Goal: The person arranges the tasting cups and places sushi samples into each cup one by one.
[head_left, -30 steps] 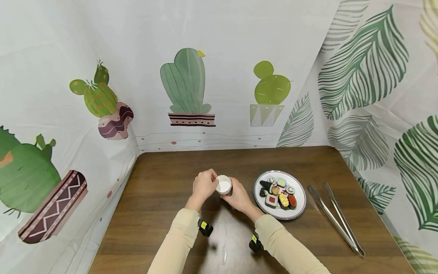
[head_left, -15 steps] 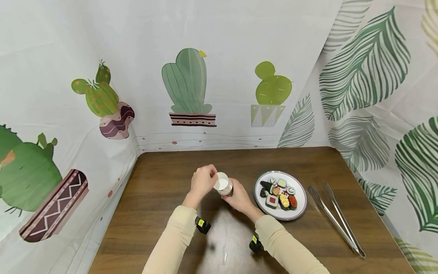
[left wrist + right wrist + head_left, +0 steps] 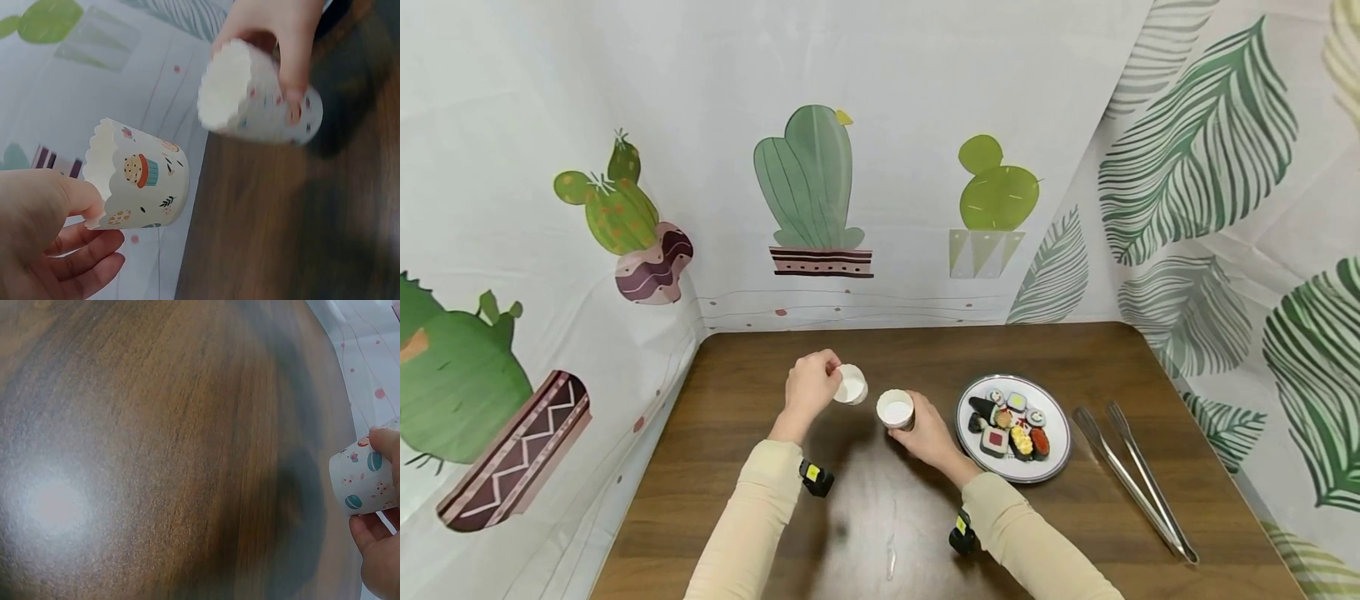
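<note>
My left hand (image 3: 811,390) pinches the rim of a white paper baking cup (image 3: 852,385) between thumb and fingers, holding it up off the table. Its scalloped edge and a printed cupcake show on the left wrist view's nearer baking cup (image 3: 147,175). A second patterned baking cup (image 3: 896,408) is gripped around its side by my right hand (image 3: 927,429). The two cups are apart, with a small gap between them. Both openings face up towards the head camera. In the right wrist view the right hand's cup (image 3: 365,478) is cut off by the frame's edge.
A round plate (image 3: 1058,429) bearing several sushi pieces lies to the right of my right hand. Metal tongs (image 3: 1138,492) lie spread farther right on the brown wooden table (image 3: 700,458). A printed cloth (image 3: 910,200) hangs behind the table and along its sides.
My left hand has pulled one paper baking cup out of the other and moved it left. My right hand stays almost in place with the other cup.
</note>
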The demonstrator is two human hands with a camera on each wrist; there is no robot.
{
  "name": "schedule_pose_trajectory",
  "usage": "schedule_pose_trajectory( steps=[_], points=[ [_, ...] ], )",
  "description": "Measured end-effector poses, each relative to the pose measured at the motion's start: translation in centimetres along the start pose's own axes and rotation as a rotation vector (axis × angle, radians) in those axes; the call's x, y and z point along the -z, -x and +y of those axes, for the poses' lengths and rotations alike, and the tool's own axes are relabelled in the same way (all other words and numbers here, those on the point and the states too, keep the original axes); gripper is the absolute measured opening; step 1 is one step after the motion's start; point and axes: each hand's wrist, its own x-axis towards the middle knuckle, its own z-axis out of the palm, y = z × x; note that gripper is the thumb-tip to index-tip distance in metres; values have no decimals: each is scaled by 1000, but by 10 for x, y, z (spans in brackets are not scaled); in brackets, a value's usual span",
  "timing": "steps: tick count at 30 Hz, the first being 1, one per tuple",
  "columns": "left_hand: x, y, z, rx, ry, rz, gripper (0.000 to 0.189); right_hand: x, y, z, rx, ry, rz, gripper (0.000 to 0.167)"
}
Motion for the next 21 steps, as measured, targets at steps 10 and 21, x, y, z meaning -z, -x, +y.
schedule_pose_trajectory(
  steps=[10,21],
  points=[
    [8,1,-36,137,-5,-1,6,1,1,6,6,32,21,67],
    [16,3,-67,226,1,-17,11,6,4,8,-11,16,9,67]
  ],
)
